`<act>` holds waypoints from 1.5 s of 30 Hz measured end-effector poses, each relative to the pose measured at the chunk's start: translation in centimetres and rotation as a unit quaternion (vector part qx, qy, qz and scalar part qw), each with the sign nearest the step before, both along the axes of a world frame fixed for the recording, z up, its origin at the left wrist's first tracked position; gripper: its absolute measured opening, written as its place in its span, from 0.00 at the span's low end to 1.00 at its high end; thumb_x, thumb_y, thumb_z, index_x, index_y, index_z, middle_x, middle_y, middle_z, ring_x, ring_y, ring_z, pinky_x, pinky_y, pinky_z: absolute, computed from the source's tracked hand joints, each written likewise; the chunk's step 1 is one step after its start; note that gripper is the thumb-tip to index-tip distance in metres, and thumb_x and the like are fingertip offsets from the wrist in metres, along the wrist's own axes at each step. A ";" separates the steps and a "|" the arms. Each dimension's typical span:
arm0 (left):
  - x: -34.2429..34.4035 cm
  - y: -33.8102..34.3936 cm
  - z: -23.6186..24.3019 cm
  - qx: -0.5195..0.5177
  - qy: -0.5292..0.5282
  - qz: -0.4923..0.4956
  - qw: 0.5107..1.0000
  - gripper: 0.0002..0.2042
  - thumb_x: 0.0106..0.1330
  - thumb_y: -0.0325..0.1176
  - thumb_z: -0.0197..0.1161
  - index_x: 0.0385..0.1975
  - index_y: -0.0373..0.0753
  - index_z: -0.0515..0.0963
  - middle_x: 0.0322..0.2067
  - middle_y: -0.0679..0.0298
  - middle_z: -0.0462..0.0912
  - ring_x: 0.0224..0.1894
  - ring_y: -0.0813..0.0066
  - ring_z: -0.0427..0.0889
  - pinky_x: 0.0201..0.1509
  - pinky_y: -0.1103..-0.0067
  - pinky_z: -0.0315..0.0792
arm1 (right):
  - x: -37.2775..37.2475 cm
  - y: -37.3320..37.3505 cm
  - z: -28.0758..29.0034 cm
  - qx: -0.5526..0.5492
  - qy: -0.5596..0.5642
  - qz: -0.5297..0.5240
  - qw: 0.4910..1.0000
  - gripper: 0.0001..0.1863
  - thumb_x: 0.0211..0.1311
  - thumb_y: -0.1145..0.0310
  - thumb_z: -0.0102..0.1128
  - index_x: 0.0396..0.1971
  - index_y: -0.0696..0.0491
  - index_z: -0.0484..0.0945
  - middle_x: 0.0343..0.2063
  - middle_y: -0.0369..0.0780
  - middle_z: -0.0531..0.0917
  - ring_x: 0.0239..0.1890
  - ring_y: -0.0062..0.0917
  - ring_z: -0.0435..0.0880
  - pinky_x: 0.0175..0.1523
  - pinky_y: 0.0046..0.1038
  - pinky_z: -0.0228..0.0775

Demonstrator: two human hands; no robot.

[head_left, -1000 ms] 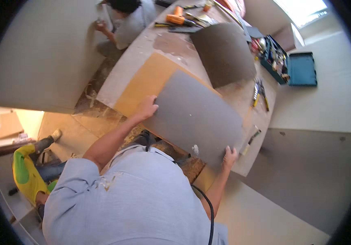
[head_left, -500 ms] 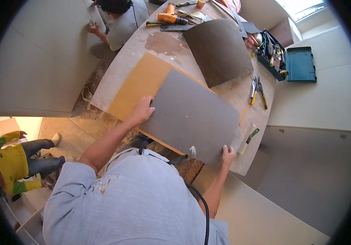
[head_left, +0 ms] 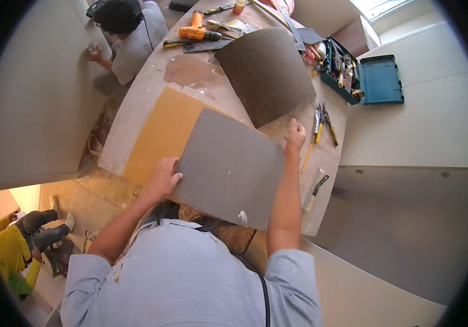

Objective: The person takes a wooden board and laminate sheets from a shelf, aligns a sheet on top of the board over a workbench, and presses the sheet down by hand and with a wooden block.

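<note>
A flat grey sheet [head_left: 225,169] lies over an orange-yellow board [head_left: 160,128] at the near side of the table. At the grey sheet's left edge, my left hand [head_left: 163,179] grips with the thumb on top. My right arm stretches along the sheet's right side. By its far right corner, my right hand [head_left: 295,136] is closed with curled fingers; whether anything is in them is hidden. Just beyond that hand rests a curved dark brown panel [head_left: 266,73].
An orange drill [head_left: 197,32] lies at the far left of the worktable [head_left: 119,136]. Pliers [head_left: 329,126], a utility knife [head_left: 317,122] and a brush [head_left: 315,192] lie right. A teal toolbox [head_left: 343,71] stands far right. One person [head_left: 127,41] crouches far left; another [head_left: 13,250] is lower left.
My right hand has moved from the grey sheet's near right corner up to its far right corner. The sheet and my left hand sit slightly lower and further left in view.
</note>
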State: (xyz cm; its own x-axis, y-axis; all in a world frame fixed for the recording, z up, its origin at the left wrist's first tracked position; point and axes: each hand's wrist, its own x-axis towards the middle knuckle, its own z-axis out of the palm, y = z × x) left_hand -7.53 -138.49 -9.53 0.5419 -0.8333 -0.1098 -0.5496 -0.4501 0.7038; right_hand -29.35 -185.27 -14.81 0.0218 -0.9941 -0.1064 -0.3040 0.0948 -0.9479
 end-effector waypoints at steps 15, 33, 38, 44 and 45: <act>3.6 -1.6 -0.6 -0.109 0.237 0.046 0.964 0.26 0.65 0.37 0.69 0.61 0.34 0.71 0.33 0.60 0.78 0.37 0.70 0.79 0.43 0.73 0.74 | 6.8 1.9 17.3 0.041 -0.375 0.071 0.923 0.27 0.72 0.64 0.58 0.66 0.62 0.67 0.62 0.48 0.76 0.63 0.41 0.76 0.68 0.46 0.67; -2.4 -24.3 13.8 -0.404 0.534 -0.048 0.741 0.28 0.69 0.47 0.67 0.62 0.36 0.72 0.54 0.58 0.82 0.58 0.70 0.79 0.60 0.67 0.75 | -17.1 29.0 27.8 0.379 -0.806 0.125 0.437 0.23 0.76 0.67 0.43 0.61 0.70 0.65 0.42 0.46 0.83 0.36 0.31 0.85 0.36 0.33 0.81; -3.5 -18.7 17.7 -0.408 0.452 0.022 0.793 0.16 0.70 0.33 0.66 0.53 0.32 0.78 0.40 0.62 0.86 0.37 0.75 0.85 0.40 0.77 0.81 | -27.3 26.0 18.6 0.353 -0.376 0.239 0.823 0.27 0.77 0.56 0.47 0.62 0.64 0.68 0.45 0.45 0.83 0.36 0.27 0.83 0.36 0.29 0.78; -2.4 -9.9 17.1 -0.229 0.339 0.041 0.912 0.22 0.66 0.32 0.68 0.56 0.28 0.75 0.40 0.55 0.86 0.38 0.67 0.86 0.43 0.72 0.81 | -29.8 24.6 20.4 0.001 -0.159 0.060 0.986 0.43 0.73 0.34 0.43 0.64 0.63 0.69 0.55 0.47 0.80 0.55 0.36 0.79 0.58 0.37 0.73; -2.3 -9.7 15.7 -0.225 0.307 0.046 0.924 0.23 0.65 0.33 0.69 0.56 0.27 0.75 0.41 0.54 0.86 0.40 0.65 0.86 0.46 0.70 0.80 | -27.5 25.5 22.8 0.051 -0.331 0.108 0.936 0.45 0.72 0.32 0.42 0.64 0.63 0.69 0.57 0.47 0.79 0.56 0.36 0.79 0.61 0.37 0.70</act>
